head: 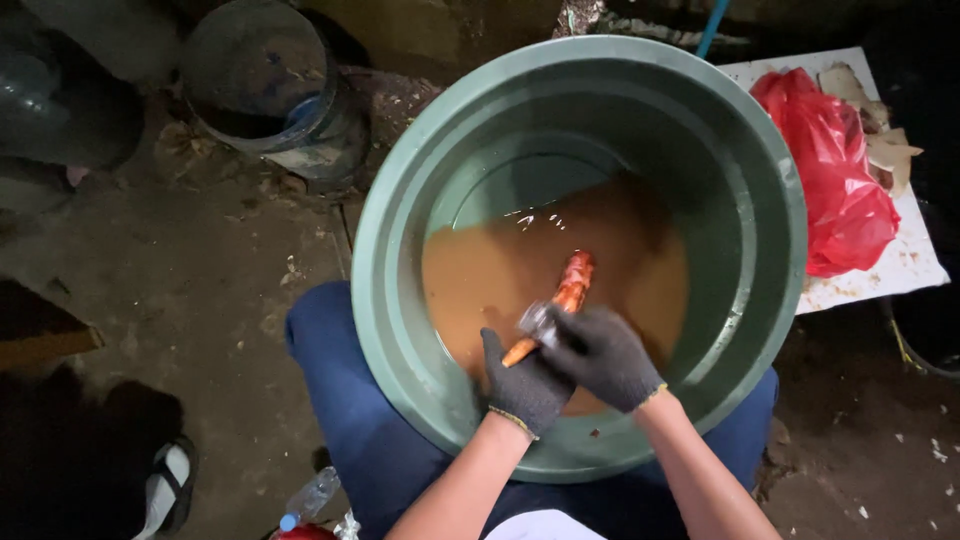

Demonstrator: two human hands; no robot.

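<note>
A big green tub (400,200) of muddy brown water (480,270) rests between the person's knees. Over it, the gloved left hand (524,385) grips an orange carrot (560,305); the gloved right hand (603,355) closes round a small scrubber (536,320) against it.

Both hands wear dark grey knitted work gloves: the left hand (525,385) and the right hand (605,355) each show a thin yellow band at the glove's cuff. The forearms are bare, with no sleeves in view. The legs are covered in dark blue trousers (350,420).
</note>
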